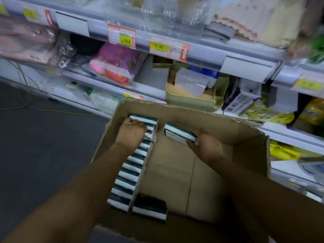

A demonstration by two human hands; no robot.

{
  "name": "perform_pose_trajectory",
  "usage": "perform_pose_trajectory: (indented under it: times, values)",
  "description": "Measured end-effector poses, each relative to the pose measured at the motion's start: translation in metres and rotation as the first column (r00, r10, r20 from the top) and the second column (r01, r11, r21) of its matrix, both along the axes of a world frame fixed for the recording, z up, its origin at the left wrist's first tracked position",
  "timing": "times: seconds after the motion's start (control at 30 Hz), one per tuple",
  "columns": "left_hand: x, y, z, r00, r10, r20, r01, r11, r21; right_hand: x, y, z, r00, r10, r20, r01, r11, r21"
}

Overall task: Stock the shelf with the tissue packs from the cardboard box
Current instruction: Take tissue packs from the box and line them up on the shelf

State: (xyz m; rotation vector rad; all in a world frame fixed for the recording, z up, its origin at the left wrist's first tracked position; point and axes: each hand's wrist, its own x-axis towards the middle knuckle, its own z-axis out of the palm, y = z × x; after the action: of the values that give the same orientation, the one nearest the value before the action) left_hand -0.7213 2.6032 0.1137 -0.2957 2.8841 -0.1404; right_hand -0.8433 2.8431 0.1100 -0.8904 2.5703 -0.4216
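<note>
From my remote view, motion blur smears the shelf goods (254,23) at upper right; most price tags (306,84) are unreadable. My left hand (130,133) covers the row's far packs (140,120). The box (175,232) is cut off at the bottom edge.

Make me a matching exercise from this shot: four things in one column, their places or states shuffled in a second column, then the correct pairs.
Things
1. left hand
2. right hand
3. lone tissue pack
4. green tray

Places or states
A. sits on the shelf behind the cardboard box
B. lies flat at the box's near end, untouched
C. fingers curl over the far end of the long row of packs
D. has packs in its grip, apart from the row

Pairs: 1-C, 2-D, 3-B, 4-A
</note>
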Motion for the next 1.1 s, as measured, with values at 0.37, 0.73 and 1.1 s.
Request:
perform_pose_trajectory:
  times: [0.37,0.73,1.1]
  values:
    - [0.008,0.143,0.142,0.644,0.743,-0.182,-0.256,0.434,0.863,0.019,0.128,0.129,0.997,-0.082,0.003,0.07,0.832,-0.55]
    - [0.021,0.391,0.287,0.637,0.767,0.077,-0.036,-0.07,0.997,0.049,0.355,0.274,0.99,-0.089,-0.11,-0.017,0.701,-0.713]
    - [-0.038,0.569,0.362,0.724,0.654,-0.221,0.236,0.067,0.97,0.048,0.489,0.365,0.657,-0.24,0.715,0.711,-0.117,-0.693]
